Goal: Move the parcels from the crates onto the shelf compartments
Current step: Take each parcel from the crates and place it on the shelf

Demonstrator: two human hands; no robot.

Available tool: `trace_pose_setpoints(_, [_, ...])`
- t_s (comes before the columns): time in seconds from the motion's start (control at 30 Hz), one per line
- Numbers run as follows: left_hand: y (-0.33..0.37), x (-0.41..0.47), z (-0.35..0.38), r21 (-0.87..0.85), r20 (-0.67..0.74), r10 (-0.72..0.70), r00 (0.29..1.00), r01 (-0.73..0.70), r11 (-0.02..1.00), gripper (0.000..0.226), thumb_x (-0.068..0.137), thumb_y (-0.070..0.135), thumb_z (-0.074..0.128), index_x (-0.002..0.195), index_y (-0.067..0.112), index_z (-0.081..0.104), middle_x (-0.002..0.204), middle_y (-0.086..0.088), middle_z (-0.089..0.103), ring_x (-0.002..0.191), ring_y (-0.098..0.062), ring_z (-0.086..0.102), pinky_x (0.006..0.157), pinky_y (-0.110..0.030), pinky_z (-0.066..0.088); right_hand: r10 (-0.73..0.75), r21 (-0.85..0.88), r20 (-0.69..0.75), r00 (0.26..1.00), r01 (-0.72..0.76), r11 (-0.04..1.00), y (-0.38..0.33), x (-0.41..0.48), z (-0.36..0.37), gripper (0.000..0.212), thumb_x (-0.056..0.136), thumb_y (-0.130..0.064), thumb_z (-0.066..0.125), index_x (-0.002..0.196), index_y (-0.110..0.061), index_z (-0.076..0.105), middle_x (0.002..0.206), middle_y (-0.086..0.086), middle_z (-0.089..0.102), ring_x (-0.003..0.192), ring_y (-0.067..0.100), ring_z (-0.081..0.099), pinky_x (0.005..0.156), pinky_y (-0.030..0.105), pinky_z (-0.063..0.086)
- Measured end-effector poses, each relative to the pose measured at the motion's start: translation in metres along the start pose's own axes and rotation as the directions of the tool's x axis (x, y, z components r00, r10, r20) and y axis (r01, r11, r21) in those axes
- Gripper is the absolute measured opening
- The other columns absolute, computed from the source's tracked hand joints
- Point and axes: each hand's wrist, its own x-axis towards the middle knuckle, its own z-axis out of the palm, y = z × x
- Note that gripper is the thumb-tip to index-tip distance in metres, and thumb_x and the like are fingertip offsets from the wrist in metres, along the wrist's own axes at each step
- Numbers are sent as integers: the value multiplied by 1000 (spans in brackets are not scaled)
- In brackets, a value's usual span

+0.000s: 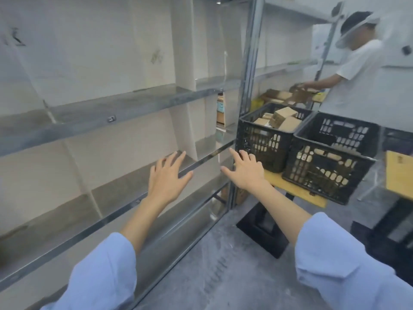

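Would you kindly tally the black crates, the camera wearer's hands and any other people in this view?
Crates: 2, far crate and near crate
Hands: 2, left hand and right hand, both empty
Other people: 1, a person beyond the crates
Total: 5

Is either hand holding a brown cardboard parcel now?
No, the bare left hand and the bare right hand are both spread open, holding nothing.
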Motion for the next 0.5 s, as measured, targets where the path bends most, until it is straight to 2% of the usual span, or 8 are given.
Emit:
trace_pose_setpoints(0.3, [153,108,90,-102,64,208,976,-201,974,65,95,58,39,154,37,21,160,6,24,143,-26,21,115,-47,21,248,-46,-59,967,-251,967,185,39,-27,74,96,-65,34,157,-29,11,162,6,19,146,32,21,114,49,28])
trace_pose_setpoints(0.5, [278,187,145,-150,57,311,949,-300,942,65,96,58,39,154,37,19,161,6,23,143,-24,21,115,-44,20,333,-42,-104,937,-339,940,313,75,-54,72,97,-63,35,157,-29,13,162,7,19,147,31,20,114,50,27])
